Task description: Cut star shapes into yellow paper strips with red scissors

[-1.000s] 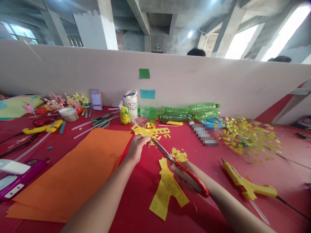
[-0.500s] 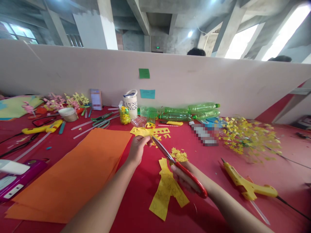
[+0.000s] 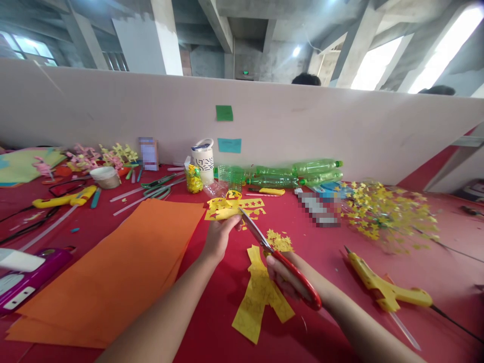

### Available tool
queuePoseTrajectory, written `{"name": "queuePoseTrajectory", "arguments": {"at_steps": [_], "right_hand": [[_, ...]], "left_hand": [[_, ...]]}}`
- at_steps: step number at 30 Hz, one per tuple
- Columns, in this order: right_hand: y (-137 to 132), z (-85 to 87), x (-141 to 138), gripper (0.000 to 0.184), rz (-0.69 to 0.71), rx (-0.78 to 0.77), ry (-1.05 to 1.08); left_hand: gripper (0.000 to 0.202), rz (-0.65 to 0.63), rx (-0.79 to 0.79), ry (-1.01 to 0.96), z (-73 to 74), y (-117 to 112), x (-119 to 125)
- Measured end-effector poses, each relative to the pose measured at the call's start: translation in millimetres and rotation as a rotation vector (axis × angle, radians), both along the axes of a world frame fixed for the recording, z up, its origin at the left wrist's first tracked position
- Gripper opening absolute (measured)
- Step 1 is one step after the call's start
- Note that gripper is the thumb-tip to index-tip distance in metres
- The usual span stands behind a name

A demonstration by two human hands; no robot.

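My left hand (image 3: 219, 234) is closed on a piece of yellow paper (image 3: 223, 213) with star-shaped holes, held above the red table (image 3: 328, 242). My right hand (image 3: 289, 275) grips red-handled scissors (image 3: 280, 259), whose blades reach up to the edge of that paper beside my left fingers. A small heap of cut yellow stars (image 3: 279, 242) lies just past the scissors. Yellow paper strips (image 3: 259, 297) lie on the table under my right wrist.
Orange sheets (image 3: 113, 272) cover the left of the table. A yellow glue gun (image 3: 385, 290) lies to the right, another glue gun (image 3: 64, 199) at far left. Green bottles (image 3: 298, 174), a white cup (image 3: 204, 161) and a pile of yellow stars (image 3: 389, 212) stand near the partition.
My left hand has lifted the yellow paper slightly and turned it; the scissors have shifted a little to the right along its edge.
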State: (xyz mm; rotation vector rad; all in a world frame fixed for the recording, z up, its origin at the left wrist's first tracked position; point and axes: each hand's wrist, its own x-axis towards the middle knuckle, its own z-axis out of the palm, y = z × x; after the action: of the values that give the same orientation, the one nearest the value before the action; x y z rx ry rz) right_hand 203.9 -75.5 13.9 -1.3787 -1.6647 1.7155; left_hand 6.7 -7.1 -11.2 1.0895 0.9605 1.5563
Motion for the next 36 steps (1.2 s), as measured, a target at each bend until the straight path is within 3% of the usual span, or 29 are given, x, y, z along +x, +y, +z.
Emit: {"name": "queuePoseTrajectory", "arguments": {"at_steps": [13,27,36], "right_hand": [[-8.6,-0.9,-11.0,0.057,-0.072,-0.009,0.04],[-9.9,-0.8,-13.4,0.057,-0.129,0.045,0.002],[-8.8,3.9,-12.0,0.056,-0.094,0.063,-0.007]], "left_hand": [[0.027,0.083,0.012,0.137,10.0,-9.6,5.3],[0.02,0.056,-0.002,-0.029,1.5,-6.1,8.2],[0.029,-0.03,-0.022,-0.111,8.7,-5.8,3.1]]}}
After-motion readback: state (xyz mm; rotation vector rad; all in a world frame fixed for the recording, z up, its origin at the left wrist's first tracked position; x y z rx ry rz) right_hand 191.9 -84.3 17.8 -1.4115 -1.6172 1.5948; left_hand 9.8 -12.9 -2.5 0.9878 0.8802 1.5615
